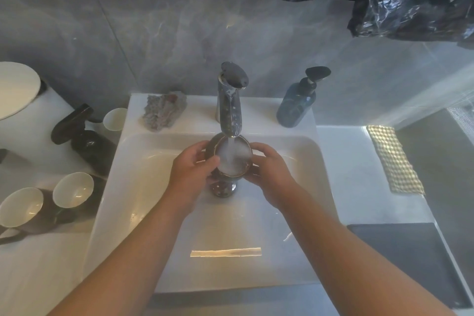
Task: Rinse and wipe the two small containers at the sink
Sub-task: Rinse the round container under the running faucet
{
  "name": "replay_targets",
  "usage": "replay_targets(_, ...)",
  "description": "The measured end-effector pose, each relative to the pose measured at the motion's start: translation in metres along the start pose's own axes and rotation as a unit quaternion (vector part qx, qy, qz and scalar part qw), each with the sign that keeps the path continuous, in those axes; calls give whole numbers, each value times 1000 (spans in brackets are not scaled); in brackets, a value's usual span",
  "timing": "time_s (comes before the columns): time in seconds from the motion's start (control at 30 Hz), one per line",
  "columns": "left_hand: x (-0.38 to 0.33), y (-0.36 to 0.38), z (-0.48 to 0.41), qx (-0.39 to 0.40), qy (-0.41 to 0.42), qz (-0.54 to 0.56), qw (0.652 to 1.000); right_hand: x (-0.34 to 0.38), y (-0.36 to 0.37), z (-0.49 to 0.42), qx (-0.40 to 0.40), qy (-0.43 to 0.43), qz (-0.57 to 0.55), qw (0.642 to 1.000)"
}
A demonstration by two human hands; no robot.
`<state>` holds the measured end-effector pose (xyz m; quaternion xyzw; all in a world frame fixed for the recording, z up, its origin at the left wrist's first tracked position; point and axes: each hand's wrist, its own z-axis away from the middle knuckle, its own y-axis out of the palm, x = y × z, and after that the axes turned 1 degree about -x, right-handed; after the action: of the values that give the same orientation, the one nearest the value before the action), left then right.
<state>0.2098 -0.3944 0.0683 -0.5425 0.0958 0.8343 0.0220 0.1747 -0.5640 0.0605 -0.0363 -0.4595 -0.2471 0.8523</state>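
Rinsing a small dark container (232, 159) under the running tap (229, 108), above the basin of the sink (154, 187).

We are cupping the container between both hands: our left hand (191, 174) is wrapping its near-left side with the thumb reaching over the rim, and our right hand (269, 170) is closing around its right side. Water is filling the pale interior. We are judging it to be glazed ceramic, so it is likely rigid, breakable and slippery when wet; we are favouring a hold low on the body with fingers spread, not a pinch at the rim. Similar cups (73, 188) are waiting on the left counter.
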Motion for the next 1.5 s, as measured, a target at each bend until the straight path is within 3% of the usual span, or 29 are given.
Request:
replay_targets(0.23, 6, 4, -17, 12, -91, 32, 995, 0, -6, 10, -5, -26, 19, 999)
replay_targets(0.47, 6, 8, -10, 34, -114, 74, 990, -9, -4, 6, -13, -44, 24, 999)
replay_targets(0.67, 2, -1, -16, -7, -92, 41, 995, -15, 2, 1, 0, 0, 18, 1000)
replay_targets(0.83, -6, 0, -18, 6, -60, 4, 998, -16, 1, 1, -13, 20, 15, 1000)
replay_targets(1.27, 5, 5, -16, 31, -119, 59, 991, -6, -7, 9, 23, -19, 98, 995)
replay_targets(1.5, 10, 3, -13, 25, -79, 79, 993, -4, -4, 12, 75, 23, 106, 991)
